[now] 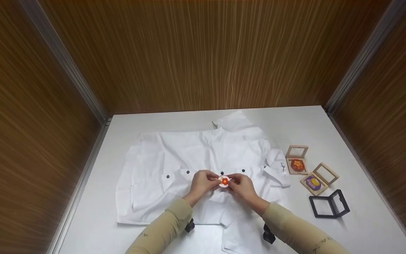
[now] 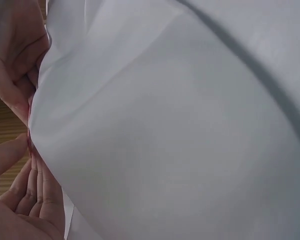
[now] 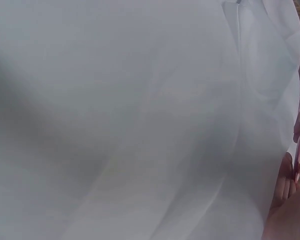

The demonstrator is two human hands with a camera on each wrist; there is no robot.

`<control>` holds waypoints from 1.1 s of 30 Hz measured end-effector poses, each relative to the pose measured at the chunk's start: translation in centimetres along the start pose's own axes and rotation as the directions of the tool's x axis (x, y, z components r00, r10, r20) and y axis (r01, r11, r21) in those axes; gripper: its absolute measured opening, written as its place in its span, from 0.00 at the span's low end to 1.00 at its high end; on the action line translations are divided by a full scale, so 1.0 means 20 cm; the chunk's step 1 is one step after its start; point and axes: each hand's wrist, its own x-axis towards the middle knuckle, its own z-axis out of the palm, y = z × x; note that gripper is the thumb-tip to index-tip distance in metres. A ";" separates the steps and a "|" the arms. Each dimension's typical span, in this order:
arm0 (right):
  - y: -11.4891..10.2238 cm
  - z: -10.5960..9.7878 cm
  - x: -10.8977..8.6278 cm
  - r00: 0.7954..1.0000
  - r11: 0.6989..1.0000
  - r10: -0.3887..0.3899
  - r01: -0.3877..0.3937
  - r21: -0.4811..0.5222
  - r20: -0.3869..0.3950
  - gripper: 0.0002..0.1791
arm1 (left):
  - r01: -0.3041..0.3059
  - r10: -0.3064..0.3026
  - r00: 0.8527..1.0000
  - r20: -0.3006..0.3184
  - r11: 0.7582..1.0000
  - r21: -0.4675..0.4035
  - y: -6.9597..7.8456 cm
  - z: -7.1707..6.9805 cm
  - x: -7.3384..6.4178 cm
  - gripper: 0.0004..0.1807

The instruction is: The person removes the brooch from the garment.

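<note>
A white shirt (image 1: 153, 197) with dark buttons lies spread on the table. Over its button front, both hands hold a round white badge (image 1: 225, 181) with an orange-red flower. My left hand (image 1: 203, 183) pinches the badge's left edge, while the right hand (image 1: 243, 186) pinches the opposite edge. In the left wrist view, raised shirt cloth (image 2: 155, 130) fills most of the picture, with fingers at its left border. The right wrist view catches the badge (image 3: 299, 157) edge-on between fingertips, next to the cloth. The back of the badge is hidden.
Right of the shirt stand two open wooden cases, one with an orange-red badge (image 1: 297, 165), the other with a purple and yellow badge (image 1: 313, 183). Nearer the front is an open black case (image 1: 331, 215). Wood-grain panels (image 1: 206, 53) enclose the white table (image 1: 99, 176).
</note>
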 end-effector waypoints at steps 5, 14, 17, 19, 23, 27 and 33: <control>0.01 0.00 0.01 1.000 1.000 0.021 -0.021 0.019 0.003 0.11 | -0.001 0.001 1.000 0.003 1.000 -0.002 -0.01 0.00 -0.01 0.07; 0.01 0.02 0.00 0.998 0.986 0.058 -0.057 0.154 -0.003 0.13 | 0.022 -0.021 0.999 0.026 1.000 -0.022 -0.01 0.00 -0.01 0.07; 0.01 0.02 0.00 0.998 0.981 0.069 -0.068 0.183 -0.003 0.13 | 0.031 -0.030 0.999 0.033 0.999 -0.025 -0.01 0.00 0.00 0.08; 0.01 0.02 0.00 0.997 0.980 0.076 -0.073 0.187 -0.007 0.13 | 0.031 -0.030 0.999 0.033 0.999 -0.027 -0.01 0.00 0.00 0.08; 0.02 0.02 0.00 0.994 0.972 0.108 -0.103 0.212 -0.010 0.13 | 0.028 -0.026 0.999 0.041 0.999 -0.046 -0.01 0.01 -0.01 0.09; 0.02 0.01 -0.01 0.992 0.974 0.124 -0.114 0.194 -0.037 0.12 | 0.019 -0.016 0.999 0.050 0.998 -0.060 0.00 0.02 -0.01 0.09; 0.04 0.00 -0.01 0.988 0.967 0.145 -0.128 0.219 -0.059 0.11 | 0.031 -0.027 0.998 0.056 0.997 -0.070 0.01 0.05 -0.01 0.06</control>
